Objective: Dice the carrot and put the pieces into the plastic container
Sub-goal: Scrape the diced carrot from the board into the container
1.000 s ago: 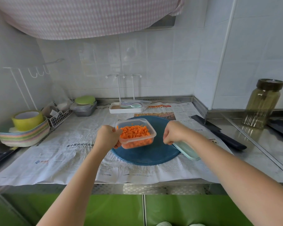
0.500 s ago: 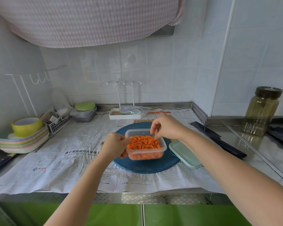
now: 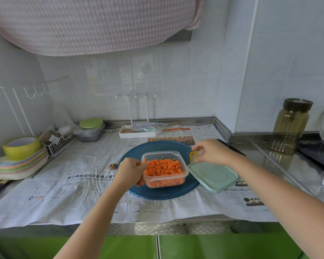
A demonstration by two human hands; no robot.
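Left hand [image 3: 132,171] is gripping, fingers curled, the 9 o'clock wall of the plastic container [image 3: 165,181] of diced carrot [image 3: 163,167] on the blue cutting board [image 3: 157,193], sensibly steadying it, while the right hand [image 3: 212,151], fingers loosely curled and apparently empty, is hovering at 2 o'clock.

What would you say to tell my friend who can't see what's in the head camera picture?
A person's left hand holds a clear plastic container full of diced carrot over a round blue cutting board. The right hand hovers beside it, fingers loose, near a pale green lid lying off the container. Newspaper covers the steel kitchen counter.
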